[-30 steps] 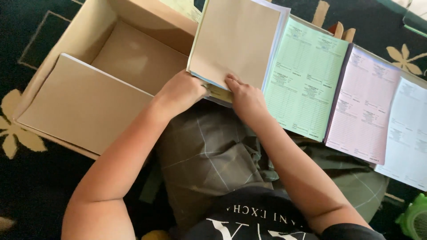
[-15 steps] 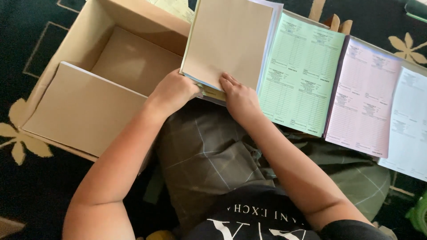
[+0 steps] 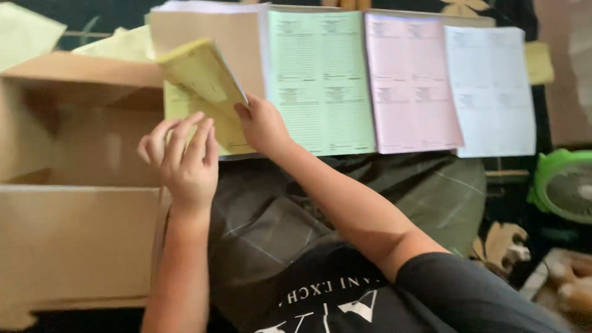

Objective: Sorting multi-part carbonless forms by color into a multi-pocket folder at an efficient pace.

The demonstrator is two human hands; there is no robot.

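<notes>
Four stacks of forms lie side by side before us: yellow, green [image 3: 320,80], pink [image 3: 410,83], white [image 3: 490,89]. Our right hand [image 3: 262,126] pinches the lifted yellow sheet [image 3: 200,77] at its lower corner, curling it up off the yellow stack [image 3: 231,132]. Our left hand [image 3: 185,160] hovers open, fingers spread, touching the stack's near edge beside the cardboard box [image 3: 74,185]. We'd best peel just one sheet, pressing the stack flat underneath.

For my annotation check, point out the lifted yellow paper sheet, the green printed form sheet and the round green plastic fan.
Lifted yellow paper sheet [image 3: 200,73], head view, middle of the raised page.
Green printed form sheet [image 3: 320,80], head view, centre of the page.
Round green plastic fan [image 3: 564,184], head view, its green rim and grille.
</notes>
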